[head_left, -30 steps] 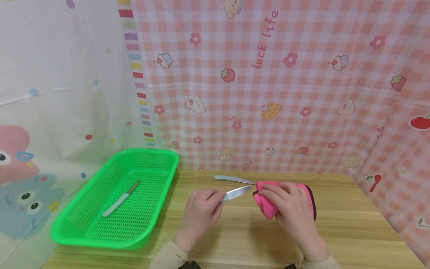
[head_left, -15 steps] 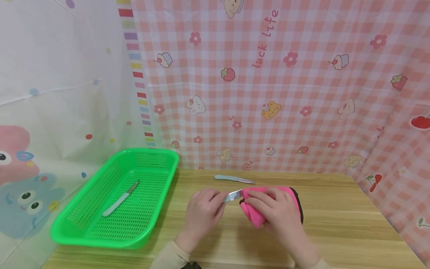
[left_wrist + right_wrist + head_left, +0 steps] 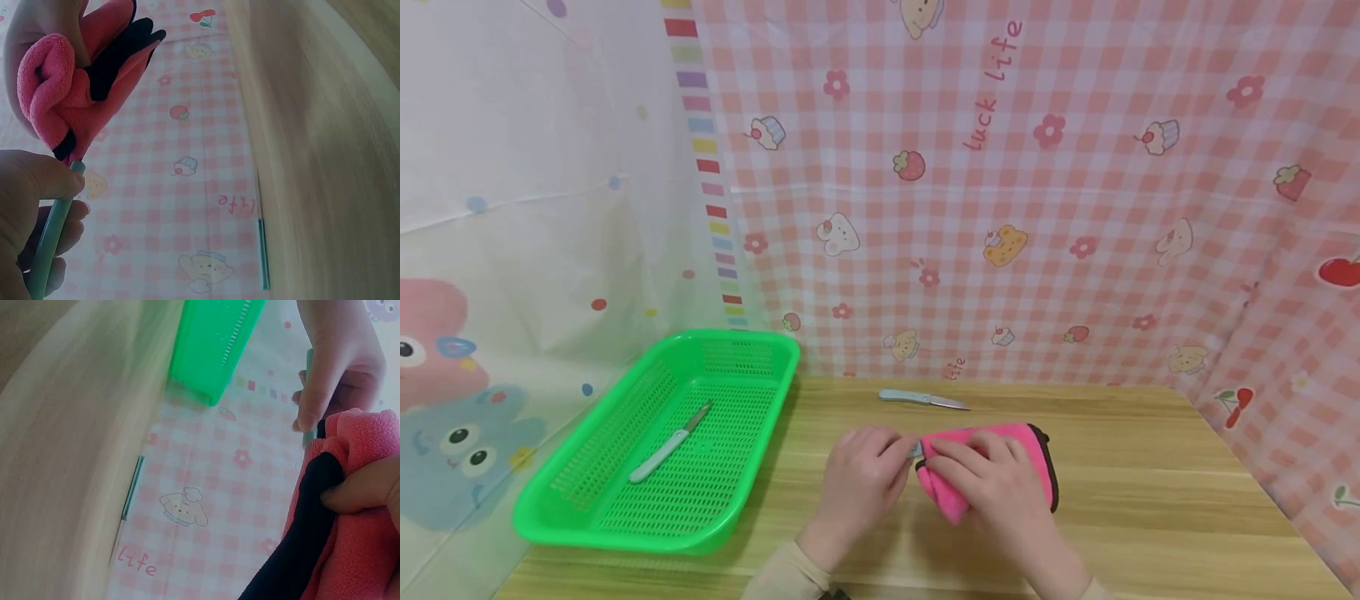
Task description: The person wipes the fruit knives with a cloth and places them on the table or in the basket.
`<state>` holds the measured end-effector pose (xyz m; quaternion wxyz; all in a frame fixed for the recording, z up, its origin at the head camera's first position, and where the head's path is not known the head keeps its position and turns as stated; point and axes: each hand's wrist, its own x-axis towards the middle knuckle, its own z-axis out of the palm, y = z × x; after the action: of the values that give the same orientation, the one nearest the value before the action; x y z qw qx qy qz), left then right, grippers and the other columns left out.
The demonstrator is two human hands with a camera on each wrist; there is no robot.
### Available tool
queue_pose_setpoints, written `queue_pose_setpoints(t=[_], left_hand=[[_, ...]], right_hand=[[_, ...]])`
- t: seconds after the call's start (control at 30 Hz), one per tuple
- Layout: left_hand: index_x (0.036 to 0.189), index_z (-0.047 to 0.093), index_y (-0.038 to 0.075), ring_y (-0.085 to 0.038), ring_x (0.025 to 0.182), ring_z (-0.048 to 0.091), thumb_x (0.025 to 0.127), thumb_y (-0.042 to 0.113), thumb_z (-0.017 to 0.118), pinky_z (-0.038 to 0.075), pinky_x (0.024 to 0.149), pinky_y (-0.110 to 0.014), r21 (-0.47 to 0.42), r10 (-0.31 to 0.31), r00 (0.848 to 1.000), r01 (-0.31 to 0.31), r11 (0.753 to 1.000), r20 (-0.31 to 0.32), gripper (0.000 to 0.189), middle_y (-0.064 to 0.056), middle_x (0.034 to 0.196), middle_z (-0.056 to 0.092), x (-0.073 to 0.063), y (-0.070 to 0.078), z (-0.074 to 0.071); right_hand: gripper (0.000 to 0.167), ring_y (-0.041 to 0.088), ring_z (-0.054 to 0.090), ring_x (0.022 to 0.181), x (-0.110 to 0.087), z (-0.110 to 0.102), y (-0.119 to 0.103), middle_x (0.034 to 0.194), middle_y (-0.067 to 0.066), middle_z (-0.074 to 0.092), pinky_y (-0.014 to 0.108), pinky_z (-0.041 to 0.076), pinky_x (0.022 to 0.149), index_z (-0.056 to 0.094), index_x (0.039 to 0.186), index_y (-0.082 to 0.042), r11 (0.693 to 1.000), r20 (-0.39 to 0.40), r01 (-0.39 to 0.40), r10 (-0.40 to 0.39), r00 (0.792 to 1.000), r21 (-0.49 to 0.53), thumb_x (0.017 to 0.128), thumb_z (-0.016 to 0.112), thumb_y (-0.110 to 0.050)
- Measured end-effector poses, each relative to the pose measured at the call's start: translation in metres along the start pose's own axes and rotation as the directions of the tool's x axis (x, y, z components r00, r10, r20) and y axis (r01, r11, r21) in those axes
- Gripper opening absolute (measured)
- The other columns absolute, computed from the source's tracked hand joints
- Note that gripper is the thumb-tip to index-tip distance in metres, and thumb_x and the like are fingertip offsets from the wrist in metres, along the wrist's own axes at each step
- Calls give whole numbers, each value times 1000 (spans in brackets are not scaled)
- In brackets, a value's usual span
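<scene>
My left hand [image 3: 861, 475] grips a knife by its pale blue-green handle [image 3: 55, 234]. Its blade is hidden inside a folded pink cloth [image 3: 1036, 457] with black edging. My right hand [image 3: 992, 479] pinches the cloth around the blade, its fingers on top in the head view and the thumb pressing the fold in the right wrist view. The cloth's edge sits right at the front of the handle, close to my left fingertips. Both hands are over the wooden table, in front of a second knife [image 3: 912, 397] with a similar handle.
To the left stands a green plastic basket [image 3: 772, 425] with perforated sides, holding another knife [image 3: 658, 457]. The wooden table [image 3: 1165, 500] ends at a pink checked curtain [image 3: 955, 208] behind. A white printed curtain [image 3: 512, 250] hangs along the left.
My right hand has brought the cloth leftward and nearer, over the knife blade. The blade was bare a second ago and is now covered up to the handle. My left hand has barely moved.
</scene>
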<state>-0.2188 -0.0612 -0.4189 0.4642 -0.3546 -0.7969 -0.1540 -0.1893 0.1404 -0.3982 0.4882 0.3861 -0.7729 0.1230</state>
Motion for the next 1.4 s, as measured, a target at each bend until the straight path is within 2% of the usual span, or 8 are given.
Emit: queue_pose_setpoints(t=[0.23, 0.47, 0.63, 0.77, 0.87, 0.93, 1.17, 1.4], left_hand=[[95, 76, 11, -15, 73, 63, 79, 12, 81, 48, 59, -26, -6, -1, 1000, 1, 1000, -2, 17, -1, 84, 67, 1, 2, -1], [97, 76, 12, -15, 74, 63, 80, 11, 79, 47, 59, -26, -13, -8, 1000, 8, 1000, 4, 17, -1, 85, 68, 1, 3, -1], [97, 76, 11, -15, 74, 64, 79, 10, 80, 47, 59, -26, -26, -15, 1000, 15, 1000, -2, 19, -1, 86, 68, 0, 1, -1], [98, 76, 10, -14, 74, 64, 77, 9, 81, 47, 59, -26, -30, -20, 1000, 20, 999, -9, 21, -1, 86, 69, 1, 1, 0], [98, 76, 11, -14, 74, 64, 78, 10, 81, 48, 60, -26, -29, -28, 1000, 28, 999, -2, 20, -1, 86, 69, 1, 0, -1], [98, 76, 11, -14, 74, 64, 78, 10, 81, 49, 61, -26, -26, -29, 1000, 29, 999, 0, 20, -1, 87, 69, 1, -1, -1], [98, 76, 12, -13, 74, 64, 76, 11, 83, 49, 61, -24, -27, -30, 999, 29, 999, -17, 23, 0, 87, 69, 1, -2, -2], [97, 76, 12, -14, 75, 64, 77, 10, 82, 50, 62, -26, -54, -69, 998, 69, 996, 5, 21, -1, 87, 70, 2, -1, -3]], right_hand=[[40, 23, 61, 88, -4, 0, 0, 109, -4, 72, 40, 43, 66, 75, 100, -19, 1000, 59, -22, 22, 998, -3, 107, 37, -26], [34, 23, 62, 87, -4, 0, 1, 108, -6, 72, 39, 44, 65, 76, 100, -19, 999, 38, -36, 36, 999, 6, 105, 44, -29], [37, 23, 62, 88, -5, -1, 5, 109, -6, 72, 40, 45, 66, 76, 103, -19, 998, 59, -58, 57, 997, 12, 105, 41, -28], [21, 25, 61, 91, -8, -4, 10, 111, -6, 72, 43, 45, 70, 76, 106, -18, 996, 99, -90, 90, 991, 5, 92, 60, -15], [34, 26, 61, 93, -10, -7, 14, 111, -5, 72, 45, 45, 73, 76, 107, -18, 993, 120, -120, 119, 986, -2, 75, 75, -5], [40, 26, 61, 93, -11, -9, 17, 110, -5, 72, 46, 44, 74, 76, 106, -19, 990, 124, -138, 137, 983, -4, 70, 80, -3], [45, 28, 61, 95, -15, -13, 29, 109, -2, 73, 47, 42, 75, 75, 106, -18, 984, 122, -177, 176, 977, -5, 65, 84, -2], [42, 29, 60, 96, -16, -18, 35, 111, 0, 72, 47, 41, 77, 75, 104, -19, 975, 154, -222, 222, 963, -18, 68, 80, 3]])
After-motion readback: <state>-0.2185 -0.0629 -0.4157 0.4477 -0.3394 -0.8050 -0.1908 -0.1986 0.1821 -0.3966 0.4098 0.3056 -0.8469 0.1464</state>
